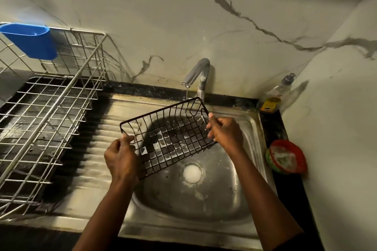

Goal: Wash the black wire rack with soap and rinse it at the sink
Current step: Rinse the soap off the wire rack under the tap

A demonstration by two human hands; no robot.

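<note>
Silver dish rack (47, 128): left side cut by frame edge.
Bottle (275, 96) label: too small to read.
Red bowl (286, 157) contents: blurred, unidentifiable.
Drain (191, 173): hidden under foam.
Tap (199, 71) base: behind black wire rack (169, 138) corner.

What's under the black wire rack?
The black wire rack hangs over the sink basin, visible through its mesh; the foamy drain lies beside its near edge. Soap film blocks some squares.

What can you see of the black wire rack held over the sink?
The black wire rack is a shallow rectangular basket of thin, dark, metal-looking grid wire. Soap film fills many of its floor squares. It is held tilted above the sink, its far rim by the thin stream from the tap. The left hand grips its near-left corner, the right hand its right end.
</note>
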